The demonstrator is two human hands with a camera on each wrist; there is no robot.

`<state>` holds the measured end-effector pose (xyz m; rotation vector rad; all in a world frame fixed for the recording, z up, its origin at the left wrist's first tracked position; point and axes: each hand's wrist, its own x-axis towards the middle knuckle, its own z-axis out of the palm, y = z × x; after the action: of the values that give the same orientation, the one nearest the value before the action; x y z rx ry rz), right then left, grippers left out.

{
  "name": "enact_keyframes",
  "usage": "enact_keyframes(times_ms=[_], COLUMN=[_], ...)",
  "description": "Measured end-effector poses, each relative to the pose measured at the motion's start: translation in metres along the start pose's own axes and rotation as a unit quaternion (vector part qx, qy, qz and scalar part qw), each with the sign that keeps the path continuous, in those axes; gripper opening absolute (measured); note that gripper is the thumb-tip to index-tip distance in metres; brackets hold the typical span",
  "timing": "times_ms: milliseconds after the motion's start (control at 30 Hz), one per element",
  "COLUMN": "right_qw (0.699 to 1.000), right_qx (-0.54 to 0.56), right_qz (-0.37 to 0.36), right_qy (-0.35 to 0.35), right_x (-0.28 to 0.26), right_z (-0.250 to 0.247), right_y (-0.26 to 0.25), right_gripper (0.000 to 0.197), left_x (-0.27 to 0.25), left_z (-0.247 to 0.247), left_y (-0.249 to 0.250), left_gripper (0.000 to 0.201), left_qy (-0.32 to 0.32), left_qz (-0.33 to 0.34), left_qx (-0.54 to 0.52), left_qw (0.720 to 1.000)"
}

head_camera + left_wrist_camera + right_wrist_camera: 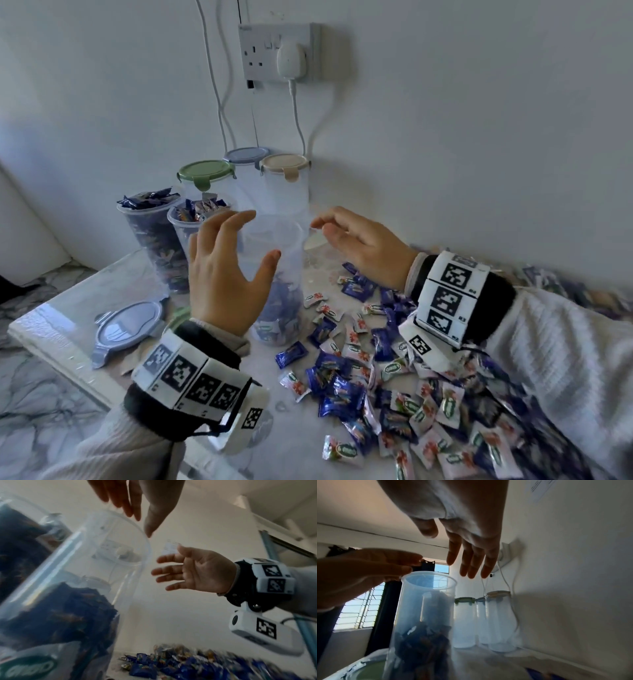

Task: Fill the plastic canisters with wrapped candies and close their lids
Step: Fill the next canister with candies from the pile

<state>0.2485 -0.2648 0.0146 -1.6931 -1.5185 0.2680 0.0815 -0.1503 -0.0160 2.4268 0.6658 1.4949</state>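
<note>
A clear lidless canister (279,274) (72,582) (423,615) stands on the table, about a third full of wrapped candies. My left hand (226,270) hovers just left of it, fingers spread and straight, holding nothing. My right hand (359,240) (188,570) floats open to the right of the rim, palm empty. A heap of blue and white wrapped candies (394,370) (188,664) lies on the table at the right. Two more lidless canisters (154,233) (191,226) heaped with candies stand at the left.
Three empty canisters with green (205,171), blue (245,156) and beige (286,164) lids stand by the wall. A loose blue lid (126,325) lies at the table's left edge. A wall socket (279,51) with hanging cables is above.
</note>
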Motion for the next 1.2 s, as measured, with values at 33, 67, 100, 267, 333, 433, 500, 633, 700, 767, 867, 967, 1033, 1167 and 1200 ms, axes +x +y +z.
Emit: enact_keyframes(times_ms=[33, 67, 100, 267, 333, 433, 500, 633, 700, 767, 867, 967, 1033, 1167, 1200], right_qw=[0.999, 0.995, 0.986, 0.885, 0.842, 0.813, 0.806, 0.799, 0.806, 0.826, 0.862, 0.865, 0.856, 0.848, 0.850], right_qx=[-0.027, -0.065, -0.113, -0.261, -0.268, -0.258, -0.248, -0.269, -0.283, -0.296, -0.299, -0.281, -0.274, -0.256, -0.255], right_qz=[0.025, 0.054, 0.084, 0.272, 0.341, 0.389, 0.397, 0.367, 0.341, 0.314, 0.272, 0.274, 0.285, 0.311, 0.312], right_qy=[-0.019, -0.052, -0.091, -0.274, -0.320, -0.349, -0.363, -0.393, -0.392, -0.364, -0.305, -0.313, -0.333, -0.345, -0.340], right_x=[-0.012, -0.025, -0.040, -0.119, -0.151, -0.185, -0.200, -0.212, -0.213, -0.211, -0.205, -0.198, -0.194, -0.184, -0.181], right_z=[-0.008, -0.017, -0.026, -0.061, -0.068, -0.070, -0.067, -0.055, -0.047, -0.042, -0.040, -0.039, -0.037, -0.037, -0.037], right_y=[0.007, 0.015, 0.024, 0.062, 0.069, 0.072, 0.069, 0.052, 0.046, 0.046, 0.051, 0.054, 0.055, 0.058, 0.059], right_gripper=[0.028, 0.027, 0.029, 0.062, 0.082, 0.098, 0.102, 0.113, 0.115, 0.108, 0.085, 0.065, 0.057, 0.039, 0.034], left_x=[-0.003, -0.008, -0.014, -0.058, -0.074, -0.085, -0.088, -0.099, -0.103, -0.105, -0.106, -0.109, -0.110, -0.100, -0.095], left_z=[-0.001, 0.000, 0.003, 0.034, 0.044, 0.053, 0.056, 0.056, 0.055, 0.056, 0.059, 0.061, 0.063, 0.072, 0.075], left_y=[0.011, 0.021, 0.030, 0.045, 0.042, 0.045, 0.050, 0.066, 0.076, 0.081, 0.079, 0.076, 0.074, 0.068, 0.066], left_gripper=[0.038, 0.029, 0.022, 0.051, 0.095, 0.114, 0.114, 0.115, 0.107, 0.093, 0.075, 0.059, 0.049, 0.031, 0.025], left_qy=[0.018, 0.010, -0.023, -0.406, -0.587, -0.684, -0.709, -0.743, -0.733, -0.698, -0.656, -0.629, -0.612, -0.620, -0.627], left_qz=[0.034, 0.064, 0.095, 0.097, 0.000, -0.015, 0.026, 0.098, 0.134, 0.166, 0.192, 0.205, 0.210, 0.164, 0.137], left_qx=[-0.004, -0.028, -0.058, -0.026, 0.101, 0.155, 0.139, 0.122, 0.125, 0.119, 0.096, 0.093, 0.089, 0.042, 0.027], left_qw=[0.999, 0.997, 0.994, 0.908, 0.803, 0.713, 0.691, 0.651, 0.655, 0.686, 0.724, 0.744, 0.757, 0.766, 0.767])
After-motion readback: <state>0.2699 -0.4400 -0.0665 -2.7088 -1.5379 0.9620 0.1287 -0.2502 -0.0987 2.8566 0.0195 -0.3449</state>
